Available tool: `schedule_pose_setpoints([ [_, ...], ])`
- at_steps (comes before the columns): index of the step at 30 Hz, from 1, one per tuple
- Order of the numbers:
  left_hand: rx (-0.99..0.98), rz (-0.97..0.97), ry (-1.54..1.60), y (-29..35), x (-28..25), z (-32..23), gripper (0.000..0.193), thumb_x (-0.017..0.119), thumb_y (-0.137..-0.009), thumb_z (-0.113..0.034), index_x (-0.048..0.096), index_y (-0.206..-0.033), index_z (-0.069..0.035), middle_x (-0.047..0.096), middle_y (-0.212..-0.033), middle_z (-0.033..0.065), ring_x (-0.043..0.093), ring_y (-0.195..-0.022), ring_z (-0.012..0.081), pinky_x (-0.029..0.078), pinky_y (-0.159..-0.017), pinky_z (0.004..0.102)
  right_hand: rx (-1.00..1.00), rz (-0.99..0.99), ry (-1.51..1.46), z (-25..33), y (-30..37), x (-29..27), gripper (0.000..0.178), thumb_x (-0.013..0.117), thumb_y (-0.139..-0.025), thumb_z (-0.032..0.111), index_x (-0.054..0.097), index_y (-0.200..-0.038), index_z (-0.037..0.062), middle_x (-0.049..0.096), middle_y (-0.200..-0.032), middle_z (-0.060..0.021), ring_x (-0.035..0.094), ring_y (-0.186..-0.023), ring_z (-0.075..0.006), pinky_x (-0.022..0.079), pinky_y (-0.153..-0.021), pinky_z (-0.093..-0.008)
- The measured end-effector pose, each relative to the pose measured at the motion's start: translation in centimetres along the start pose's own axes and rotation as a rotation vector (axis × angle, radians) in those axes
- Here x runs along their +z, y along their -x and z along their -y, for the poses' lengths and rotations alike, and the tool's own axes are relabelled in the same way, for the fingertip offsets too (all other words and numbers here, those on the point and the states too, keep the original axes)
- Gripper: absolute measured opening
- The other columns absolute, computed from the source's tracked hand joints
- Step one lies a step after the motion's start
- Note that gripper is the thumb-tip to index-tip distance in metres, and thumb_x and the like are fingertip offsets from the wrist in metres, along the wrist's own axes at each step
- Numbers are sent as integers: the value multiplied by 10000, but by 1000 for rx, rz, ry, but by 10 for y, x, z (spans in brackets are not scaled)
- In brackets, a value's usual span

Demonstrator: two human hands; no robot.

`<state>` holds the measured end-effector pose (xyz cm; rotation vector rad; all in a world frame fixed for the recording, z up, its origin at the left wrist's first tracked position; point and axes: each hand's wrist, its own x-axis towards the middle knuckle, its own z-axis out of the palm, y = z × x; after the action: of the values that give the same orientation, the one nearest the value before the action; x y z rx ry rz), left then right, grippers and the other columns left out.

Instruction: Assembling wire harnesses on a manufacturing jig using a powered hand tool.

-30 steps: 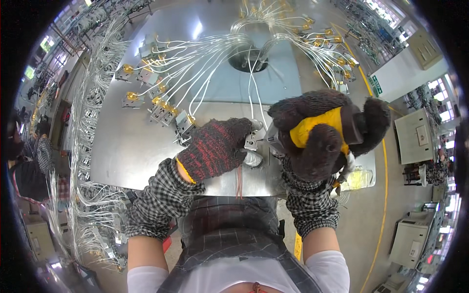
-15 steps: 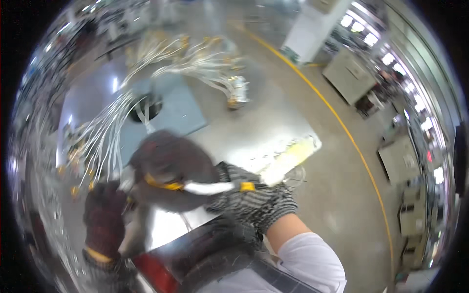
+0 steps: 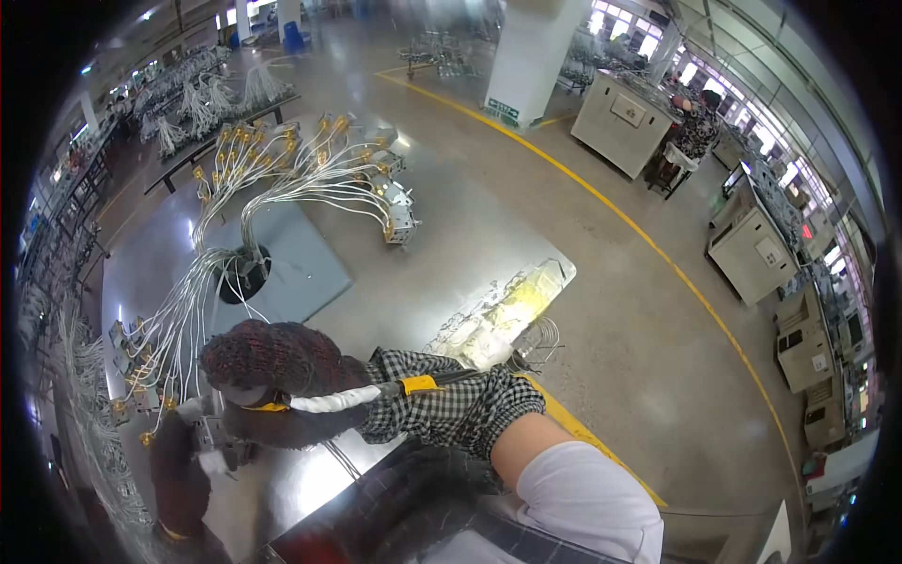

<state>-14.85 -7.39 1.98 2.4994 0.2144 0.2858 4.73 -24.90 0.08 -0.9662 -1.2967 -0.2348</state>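
Observation:
My left hand, in a dark red knitted glove, is closed at the edge of a small grey metal part near the table's front left. Just to its right, my right hand wears a similar dark glove over a checked sleeve cover. Its fingers are curled round a dark hand tool whose kind I cannot make out. A cable wrapped in white and yellow tape runs from it along my forearm. A white piece sticks out below the metal part. The tool's tip is hidden.
White wires with brass-coloured fittings fan across the metal table from a round hole in a grey plate. A yellowish, film-covered patch lies at the right corner. Beyond are a pillar, cabinets and a seated person.
My head view has shifted, so the far room shows more and the table sits further left. Both hands stay close together by the metal part. The earlier motion blur is mostly gone.

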Motion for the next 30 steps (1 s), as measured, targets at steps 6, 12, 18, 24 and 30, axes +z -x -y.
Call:
schedule_pose_setpoints([
  [6,-165,-230,636,11,81,37,495,658,-899,-182,514,-1339,-8,609,-1168,87,587,-1050,191,480,-905,338,23,15,247,-18,30,10,564,833,-750,218,628,-1242,35,652,-1197,-154,668,-1053,-305,541,-890,-395],
  [12,-33,-215,75,12,120,5,682,811,-742,-57,512,-1354,-29,612,-1226,119,604,-1087,242,493,-934,377,172,108,4,-1,8,-7,454,713,-861,221,617,-1269,47,657,-1237,-111,647,-1119,-248,479,-1002,-380],
  [18,-26,-205,-25,22,123,25,678,870,-681,-110,569,-1286,-53,621,-1206,140,605,-1106,280,499,-921,389,256,32,338,-20,29,33,455,636,-943,256,548,-1352,77,634,-1261,-87,640,-1054,-197,489,-970,-366],
  [24,-14,-289,-31,13,123,10,617,850,-720,-185,585,-1263,-57,617,-1219,161,599,-1118,350,481,-940,446,47,-62,119,-26,30,20,518,727,-846,179,569,-1319,38,693,-1144,-92,670,-1064,-238,478,-1009,-394],
  [30,-35,-303,35,13,123,7,621,833,-757,-230,564,-1289,-56,614,-1233,181,590,-1144,360,458,-978,466,-67,-12,267,-3,8,3,549,761,-811,164,583,-1312,23,714,-1113,-104,680,-1077,-285,483,-1013,-417],
])
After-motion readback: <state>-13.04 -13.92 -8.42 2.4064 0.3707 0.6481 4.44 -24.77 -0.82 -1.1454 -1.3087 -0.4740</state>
